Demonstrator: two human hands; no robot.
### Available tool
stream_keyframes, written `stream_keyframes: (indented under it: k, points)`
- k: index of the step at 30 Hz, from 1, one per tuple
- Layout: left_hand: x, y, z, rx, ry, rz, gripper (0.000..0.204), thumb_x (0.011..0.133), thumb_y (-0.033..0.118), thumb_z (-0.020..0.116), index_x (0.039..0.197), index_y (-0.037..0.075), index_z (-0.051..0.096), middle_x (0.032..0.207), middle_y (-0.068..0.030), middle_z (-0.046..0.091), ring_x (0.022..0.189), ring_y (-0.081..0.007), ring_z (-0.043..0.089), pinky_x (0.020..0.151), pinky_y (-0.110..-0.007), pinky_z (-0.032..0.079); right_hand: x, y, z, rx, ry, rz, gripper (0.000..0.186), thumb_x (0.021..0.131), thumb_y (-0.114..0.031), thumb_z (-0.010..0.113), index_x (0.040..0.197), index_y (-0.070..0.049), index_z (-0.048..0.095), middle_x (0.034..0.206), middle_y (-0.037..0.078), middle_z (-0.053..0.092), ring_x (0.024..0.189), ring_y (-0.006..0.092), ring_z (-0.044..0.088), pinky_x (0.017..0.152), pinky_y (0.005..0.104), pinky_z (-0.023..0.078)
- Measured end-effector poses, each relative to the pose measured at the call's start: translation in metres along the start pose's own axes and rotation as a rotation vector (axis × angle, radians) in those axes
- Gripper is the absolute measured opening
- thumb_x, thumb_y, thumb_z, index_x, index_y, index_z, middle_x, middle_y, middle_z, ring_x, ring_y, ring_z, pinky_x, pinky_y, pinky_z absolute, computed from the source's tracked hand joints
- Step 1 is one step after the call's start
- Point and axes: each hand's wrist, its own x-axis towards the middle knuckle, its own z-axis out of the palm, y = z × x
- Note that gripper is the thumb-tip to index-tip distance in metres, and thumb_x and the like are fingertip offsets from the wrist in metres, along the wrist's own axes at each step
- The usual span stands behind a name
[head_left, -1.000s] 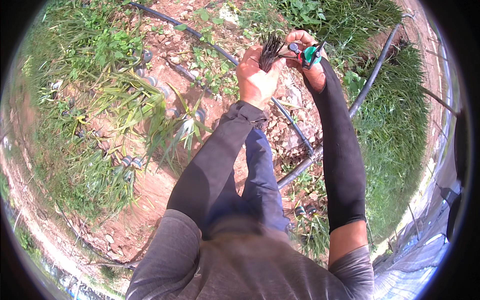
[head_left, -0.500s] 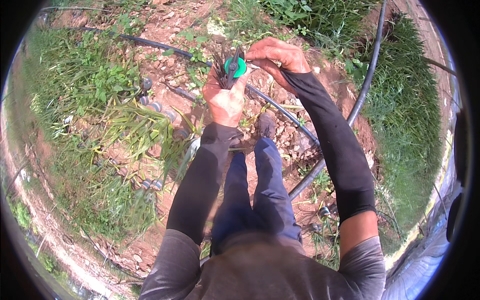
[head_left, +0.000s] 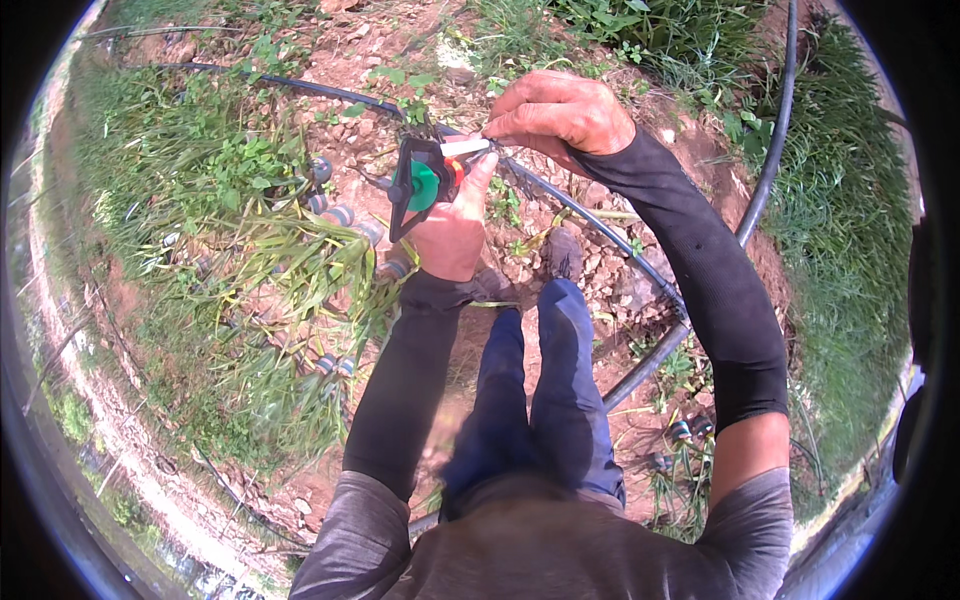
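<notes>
My left hand (head_left: 450, 238) is closed around a sprinkler head (head_left: 424, 186) with a black frame, a green disc and a red part. A short white tube (head_left: 464, 147) sticks out beside its thumb. Coming in from the right, my right hand (head_left: 562, 112) has its fingers pinched together at the outer end of that tube. The fingertips hide exactly how they grip it. Both hands are close together, held up above the ground in front of me.
Behind the hands a thin black hose (head_left: 330, 91) crosses the stony soil. A thicker black pipe (head_left: 768, 160) curves along the right. Leafy plants (head_left: 270, 275) grow at left, with several blue-banded round pieces (head_left: 340, 214) beside them. Tall grass (head_left: 850, 220) lines the right.
My left hand has turned the sprinkler head, so its frame, red part and the white tube now show. The right hand stays pinched beside it. The whole view has shifted slightly.
</notes>
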Motion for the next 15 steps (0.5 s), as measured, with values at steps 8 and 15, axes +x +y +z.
stream_keyframes:
  k: [8,15]
  points:
    - [0.0027,-0.0089,0.0006,-0.017,-0.002,0.041,0.022,0.080,0.001,0.070,0.100,0.000,0.061,0.072,-0.0018,0.060,0.050,-0.0060,0.048,0.044,-0.020,0.036,0.0019,-0.0014,0.0009,0.028,0.012,-0.013,0.022,0.069,-0.002,0.070,0.090,-0.005,0.067,0.085,0.007,0.064,0.078,0.0235,0.064,0.065,0.0318,0.052]
    - [-0.0018,-0.0026,-0.0008,0.067,-0.032,-0.034,0.023,0.080,0.007,0.071,0.100,0.001,0.062,0.087,-0.0054,0.065,0.073,-0.0132,0.058,0.064,-0.027,0.044,0.0056,-0.0050,-0.0006,0.009,-0.118,0.119,0.011,0.084,-0.018,0.062,0.090,-0.008,0.061,0.084,0.009,0.060,0.080,0.0292,0.060,0.066,0.0397,0.050]
